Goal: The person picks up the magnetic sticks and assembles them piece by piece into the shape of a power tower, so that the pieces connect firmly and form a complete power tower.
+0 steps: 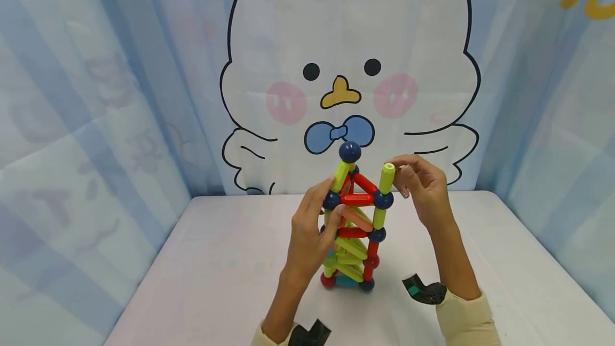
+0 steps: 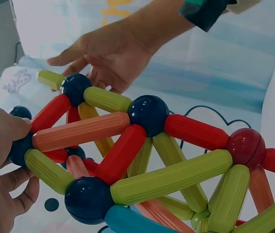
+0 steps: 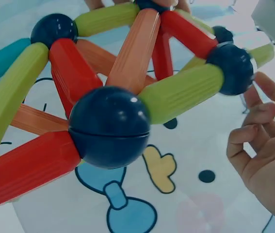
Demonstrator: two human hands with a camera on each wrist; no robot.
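Note:
A tower of magnetic rods and balls (image 1: pixel 357 199) stands upright on the table. Thumb and fingers of my left hand (image 1: pixel 309 231) hold its upper left side around a dark blue ball (image 1: pixel 331 200). From there a yellow-green rod (image 1: pixel 341 176) rises, topped by a large blue ball (image 1: pixel 349 151). On the upper right, another yellow-green rod (image 1: pixel 386 179) points up from a blue ball (image 1: pixel 383 199), its top end bare. Beside that rod is my right hand (image 1: pixel 423 188), fingers partly bent and nothing gripped; whether a fingertip touches the rod cannot be told.
The white table (image 1: pixel 230 260) spreads around the tower's foot. A curtain with a cartoon chick (image 1: pixel 346 25) hangs behind it, and striped blue cloth (image 1: pixel 96 122) closes the sides. Black wrist devices (image 1: pixel 425 290) sit at both cuffs.

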